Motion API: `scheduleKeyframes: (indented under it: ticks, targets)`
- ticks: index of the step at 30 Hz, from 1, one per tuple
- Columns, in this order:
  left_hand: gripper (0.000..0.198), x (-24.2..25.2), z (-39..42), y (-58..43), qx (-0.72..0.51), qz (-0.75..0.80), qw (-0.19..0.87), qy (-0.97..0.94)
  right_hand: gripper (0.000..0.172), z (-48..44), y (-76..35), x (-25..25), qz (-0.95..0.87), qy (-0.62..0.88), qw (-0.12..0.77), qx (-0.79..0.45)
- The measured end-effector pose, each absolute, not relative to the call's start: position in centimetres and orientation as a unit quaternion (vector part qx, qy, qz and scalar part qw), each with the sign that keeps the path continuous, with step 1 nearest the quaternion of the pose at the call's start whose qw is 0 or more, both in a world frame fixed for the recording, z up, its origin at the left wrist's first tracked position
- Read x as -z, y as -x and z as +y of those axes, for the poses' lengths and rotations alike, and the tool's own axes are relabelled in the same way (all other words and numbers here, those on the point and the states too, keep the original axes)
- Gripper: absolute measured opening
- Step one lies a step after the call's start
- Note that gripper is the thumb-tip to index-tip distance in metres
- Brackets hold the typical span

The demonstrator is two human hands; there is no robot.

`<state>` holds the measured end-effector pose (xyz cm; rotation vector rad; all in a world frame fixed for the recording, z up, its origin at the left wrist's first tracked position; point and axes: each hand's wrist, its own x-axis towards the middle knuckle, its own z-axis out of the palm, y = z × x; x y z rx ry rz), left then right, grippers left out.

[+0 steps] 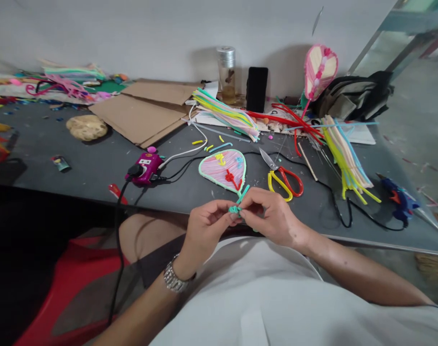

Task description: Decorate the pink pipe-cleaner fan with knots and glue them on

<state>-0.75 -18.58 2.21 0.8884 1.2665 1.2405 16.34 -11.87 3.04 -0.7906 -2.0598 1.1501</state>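
Note:
My left hand (206,230) and my right hand (269,216) meet just off the table's front edge, and the fingertips of both pinch a twisted mint-green pipe cleaner (235,209). This pipe cleaner runs up toward a pipe-cleaner fan (222,169), which lies flat on the dark tabletop (78,154) just beyond my hands. The fan has a pink striped face, a mint-green border, and small yellow and red pipe-cleaner shapes on it. My fingers partly hide the twisted section. A metal wristwatch (175,274) sits on my left wrist.
Red-and-yellow scissors (285,182) lie right of the fan, with a blue glue gun (399,202) further right. A magenta power socket (144,168), black cables, cut pipe-cleaner pieces, several pipe-cleaner bundles (226,115), and cardboard sheets (139,113) cover the table.

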Motion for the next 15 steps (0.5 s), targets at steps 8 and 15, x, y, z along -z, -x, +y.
scheduleKeyframes:
  ticks: [8,15]
  targets:
    - [0.027,-1.6,-18.3,1.2,-0.502,0.491,0.644,-0.305,0.012,-11.6,-16.5,-2.8,-0.833,0.27,0.324,-0.358]
    - [0.027,-1.0,-18.2,1.1,-0.507,0.486,0.652,-0.286,0.015,-11.6,-16.3,-2.2,-0.86,0.25,0.353,-0.27]
